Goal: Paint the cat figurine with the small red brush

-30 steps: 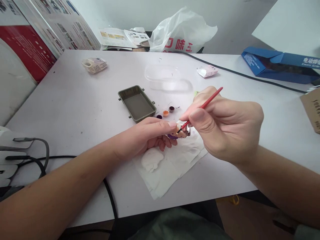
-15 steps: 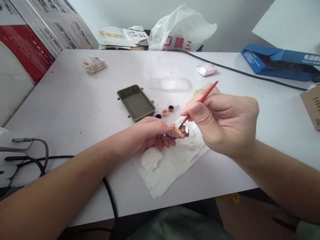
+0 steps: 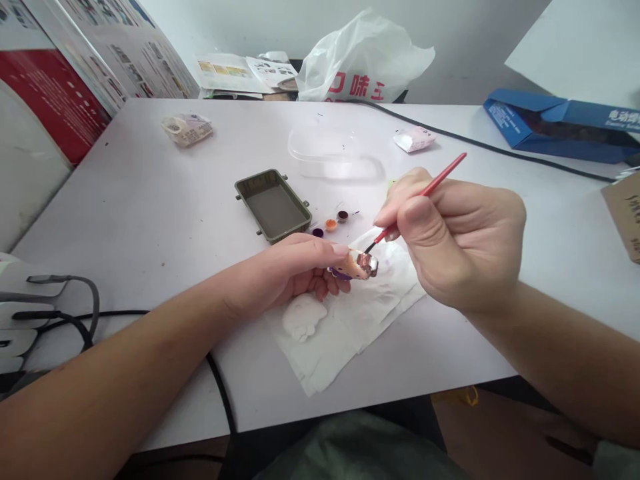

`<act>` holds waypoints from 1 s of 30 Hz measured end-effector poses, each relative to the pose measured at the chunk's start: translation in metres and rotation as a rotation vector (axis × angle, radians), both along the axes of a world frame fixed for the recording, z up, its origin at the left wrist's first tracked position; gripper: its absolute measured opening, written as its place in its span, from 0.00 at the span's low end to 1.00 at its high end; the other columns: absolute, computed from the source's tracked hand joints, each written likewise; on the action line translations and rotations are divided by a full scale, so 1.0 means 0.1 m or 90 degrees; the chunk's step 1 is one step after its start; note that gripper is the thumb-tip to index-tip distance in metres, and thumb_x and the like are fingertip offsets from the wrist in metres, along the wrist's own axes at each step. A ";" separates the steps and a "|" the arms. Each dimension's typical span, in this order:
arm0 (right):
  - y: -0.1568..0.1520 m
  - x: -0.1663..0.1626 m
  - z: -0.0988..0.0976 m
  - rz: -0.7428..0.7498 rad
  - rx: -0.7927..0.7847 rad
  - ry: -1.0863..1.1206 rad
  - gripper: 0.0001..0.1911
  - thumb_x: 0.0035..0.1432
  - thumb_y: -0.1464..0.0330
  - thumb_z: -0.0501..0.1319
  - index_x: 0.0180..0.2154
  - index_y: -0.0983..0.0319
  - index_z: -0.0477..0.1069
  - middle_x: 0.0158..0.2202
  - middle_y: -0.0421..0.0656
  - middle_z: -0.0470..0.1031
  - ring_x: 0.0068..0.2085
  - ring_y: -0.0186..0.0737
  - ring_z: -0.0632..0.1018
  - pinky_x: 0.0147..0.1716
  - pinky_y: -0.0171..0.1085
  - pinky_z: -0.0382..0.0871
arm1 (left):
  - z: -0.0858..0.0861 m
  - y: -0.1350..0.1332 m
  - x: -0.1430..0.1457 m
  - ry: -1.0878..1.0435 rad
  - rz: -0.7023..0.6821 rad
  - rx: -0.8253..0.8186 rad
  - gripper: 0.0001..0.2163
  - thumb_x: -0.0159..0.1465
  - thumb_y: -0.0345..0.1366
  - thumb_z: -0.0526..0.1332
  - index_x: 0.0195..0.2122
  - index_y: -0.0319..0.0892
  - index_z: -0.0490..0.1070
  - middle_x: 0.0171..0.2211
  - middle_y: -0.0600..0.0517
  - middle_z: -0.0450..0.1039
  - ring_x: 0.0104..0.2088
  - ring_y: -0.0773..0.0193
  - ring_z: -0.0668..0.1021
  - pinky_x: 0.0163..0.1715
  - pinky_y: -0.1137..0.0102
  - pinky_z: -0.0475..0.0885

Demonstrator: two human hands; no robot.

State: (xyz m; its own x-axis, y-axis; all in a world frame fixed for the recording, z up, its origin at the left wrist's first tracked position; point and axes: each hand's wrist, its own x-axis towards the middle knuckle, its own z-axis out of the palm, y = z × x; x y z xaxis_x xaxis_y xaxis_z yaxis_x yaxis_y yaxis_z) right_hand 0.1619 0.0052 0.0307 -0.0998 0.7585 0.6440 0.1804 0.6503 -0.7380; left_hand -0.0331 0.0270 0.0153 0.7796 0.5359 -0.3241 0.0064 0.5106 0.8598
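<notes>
My left hand (image 3: 293,270) pinches a small painted figurine (image 3: 361,264), tan with a purple underside, just above a white tissue (image 3: 345,327). A thin red paintbrush (image 3: 425,192) is gripped in my right hand (image 3: 450,237), its dark tip just off the figurine's upper right edge. An unpainted white plaster figure (image 3: 301,318) lies on the tissue below my left fingers. Small paint pots (image 3: 331,225), purple, orange and dark brown, sit in a row just beyond the figurine.
An olive-green tray (image 3: 273,205) stands behind the pots, a clear plastic lid (image 3: 327,150) farther back. A small packet (image 3: 187,128), a pink wrapper (image 3: 414,139), a white plastic bag (image 3: 365,63), a blue box (image 3: 560,127) and black cables (image 3: 220,393) lie around the white table (image 3: 150,200).
My right hand has drawn the brush up and to the right, so its tip has come off the figurine. My left hand and the figurine have stayed put.
</notes>
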 end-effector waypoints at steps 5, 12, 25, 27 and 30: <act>0.00 0.04 -0.03 0.086 -0.077 -0.021 0.11 0.67 0.65 0.61 0.35 0.58 0.80 0.30 0.41 0.77 0.31 0.35 0.76 0.29 0.38 0.71 | 0.01 0.00 0.01 -0.010 -0.001 -0.001 0.13 0.64 0.44 0.63 0.35 0.40 0.81 0.38 0.49 0.75 0.34 0.66 0.71 0.32 0.72 0.65; 0.03 0.08 -0.07 0.191 -0.101 -0.019 0.09 0.67 0.67 0.60 0.39 0.59 0.80 0.31 0.43 0.76 0.33 0.38 0.77 0.32 0.38 0.74 | -0.03 -0.01 0.01 -0.023 -0.001 -0.003 0.14 0.63 0.47 0.64 0.36 0.40 0.81 0.34 0.50 0.74 0.33 0.66 0.71 0.32 0.72 0.63; 0.05 0.08 -0.04 0.143 -0.012 -0.078 0.13 0.68 0.66 0.58 0.31 0.57 0.78 0.30 0.42 0.77 0.36 0.41 0.75 0.37 0.45 0.70 | 0.00 0.01 0.01 0.017 -0.018 0.028 0.14 0.63 0.46 0.62 0.36 0.40 0.80 0.35 0.49 0.75 0.33 0.65 0.71 0.31 0.71 0.64; 0.07 0.09 -0.06 0.133 -0.008 -0.091 0.14 0.68 0.64 0.58 0.31 0.56 0.78 0.29 0.42 0.76 0.35 0.41 0.75 0.37 0.45 0.69 | -0.01 0.01 0.00 0.025 -0.024 0.043 0.15 0.64 0.46 0.61 0.36 0.40 0.80 0.37 0.49 0.76 0.33 0.65 0.71 0.30 0.71 0.63; 0.09 0.10 -0.07 0.138 -0.006 -0.090 0.13 0.68 0.64 0.58 0.31 0.56 0.78 0.29 0.42 0.76 0.35 0.41 0.74 0.36 0.44 0.69 | -0.01 0.00 0.00 0.027 -0.033 0.055 0.15 0.63 0.46 0.61 0.35 0.39 0.80 0.37 0.48 0.75 0.34 0.65 0.71 0.30 0.72 0.64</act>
State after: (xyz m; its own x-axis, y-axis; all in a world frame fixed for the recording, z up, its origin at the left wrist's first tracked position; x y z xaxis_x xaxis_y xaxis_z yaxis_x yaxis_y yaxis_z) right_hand 0.1720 0.0140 0.0233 -0.3497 0.7151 0.6053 0.1398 0.6787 -0.7210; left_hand -0.0334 0.0273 0.0143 0.7935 0.5228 -0.3114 0.0674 0.4330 0.8989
